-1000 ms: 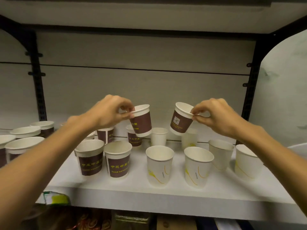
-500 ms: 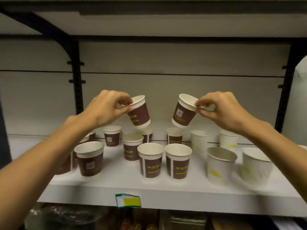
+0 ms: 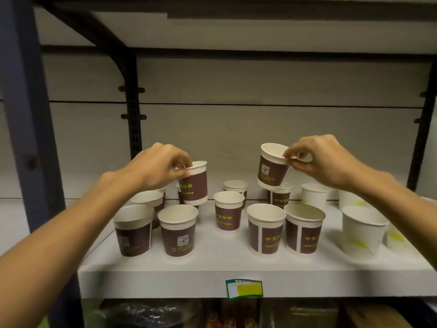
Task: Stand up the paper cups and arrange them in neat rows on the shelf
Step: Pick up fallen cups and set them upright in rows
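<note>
Head view: 2 brown cups are pinched by the rim, 1 per hand.
Each should be lowered upright into a row gap: left hand (image 3: 153, 166) with its left cup (image 3: 195, 183), right hand (image 3: 324, 159) with its right cup (image 3: 272, 165), onto the shelf (image 3: 212, 263).

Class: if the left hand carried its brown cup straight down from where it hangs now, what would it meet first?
Probably the brown cup standing half hidden behind the held cup in the left hand; depth is unclear, so it might reach bare shelf instead.
</note>
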Available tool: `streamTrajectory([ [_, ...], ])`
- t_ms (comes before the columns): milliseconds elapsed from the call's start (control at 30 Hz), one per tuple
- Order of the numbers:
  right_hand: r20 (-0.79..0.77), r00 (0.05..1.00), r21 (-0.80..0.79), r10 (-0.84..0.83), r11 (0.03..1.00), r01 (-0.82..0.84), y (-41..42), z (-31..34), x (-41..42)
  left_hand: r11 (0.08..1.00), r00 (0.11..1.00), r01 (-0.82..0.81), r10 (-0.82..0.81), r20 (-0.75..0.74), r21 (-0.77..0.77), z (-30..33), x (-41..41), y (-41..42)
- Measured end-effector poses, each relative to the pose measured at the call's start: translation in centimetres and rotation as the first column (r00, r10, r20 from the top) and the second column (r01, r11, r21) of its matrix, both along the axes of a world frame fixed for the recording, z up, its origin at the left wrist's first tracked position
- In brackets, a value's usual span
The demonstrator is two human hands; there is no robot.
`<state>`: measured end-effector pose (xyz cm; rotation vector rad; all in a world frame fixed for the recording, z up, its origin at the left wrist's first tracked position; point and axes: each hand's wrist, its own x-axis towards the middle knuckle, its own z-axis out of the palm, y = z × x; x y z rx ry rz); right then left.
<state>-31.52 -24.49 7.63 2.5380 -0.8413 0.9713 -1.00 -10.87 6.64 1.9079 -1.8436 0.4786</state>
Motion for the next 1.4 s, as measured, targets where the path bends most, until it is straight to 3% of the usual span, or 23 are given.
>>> streamTrajectory([
  [367, -0.123, 0.990, 0.140, -0.062, 0.987, 0.079, -2.9, -1.4, 0.0, 0.961, 0.994, -0.107, 0.096, 0.057, 0.254, -2.5, 1.5, -2.6],
  [533, -0.252, 0.963, 0.202, -0.099, 0.967, 0.152, -4.5, -2.0, 0.5, 0.926, 0.997, -0.063, 0.078, -0.026, 0.373, -2.6, 1.9, -2.9],
  [767, -0.350, 0.929, 0.235, -0.123, 0.948, 0.214, -5.3, -3.3, 0.2, 0.932, 0.994, 0.024, 0.018, -0.111, 0.361, -1.9, 1.6, -2.7],
  [1100, -0.440, 0.895, 0.324, -0.068, 0.918, 0.229, -4.9, -3.6, -1.0, 0.956, 0.996, 0.002, 0.023, -0.083, 0.294, -1.9, 0.9, -2.4],
  [1400, -0.264, 0.965, 0.289, -0.005, 0.954, 0.084, -2.3, -2.3, -2.2, 0.960, 0.996, 0.085, -0.074, -0.051, 0.267, -2.0, -4.9, -4.6],
])
